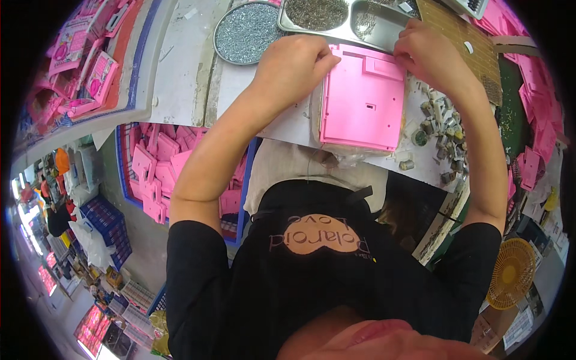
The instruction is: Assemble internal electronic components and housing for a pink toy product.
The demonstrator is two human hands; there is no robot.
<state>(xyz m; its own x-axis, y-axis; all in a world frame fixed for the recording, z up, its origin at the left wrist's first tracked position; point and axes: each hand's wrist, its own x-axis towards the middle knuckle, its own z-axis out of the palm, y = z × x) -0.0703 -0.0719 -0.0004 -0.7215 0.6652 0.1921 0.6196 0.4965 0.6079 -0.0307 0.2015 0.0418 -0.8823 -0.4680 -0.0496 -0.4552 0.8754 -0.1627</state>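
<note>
A square pink plastic panel (363, 111) lies flat in front of me on a block-like support, with a raised strip and a small slot in its face. My left hand (300, 61) is at the panel's far left corner, thumb and fingers pinched together. Beyond the opposite corner, my right hand (427, 53) is closed, fingers curled beside the edge of a metal tray (390, 31). Whatever either pinch holds is too small or hidden to make out.
A round dish of small silvery metal pieces (249, 33) stands far left. The tray's left compartment holds brown screw-like pieces (315, 13). Loose metal parts (443, 129) are scattered right of the panel. A blue crate (127, 180) of pink parts stands lower left; a yellow basket (511, 273) lower right.
</note>
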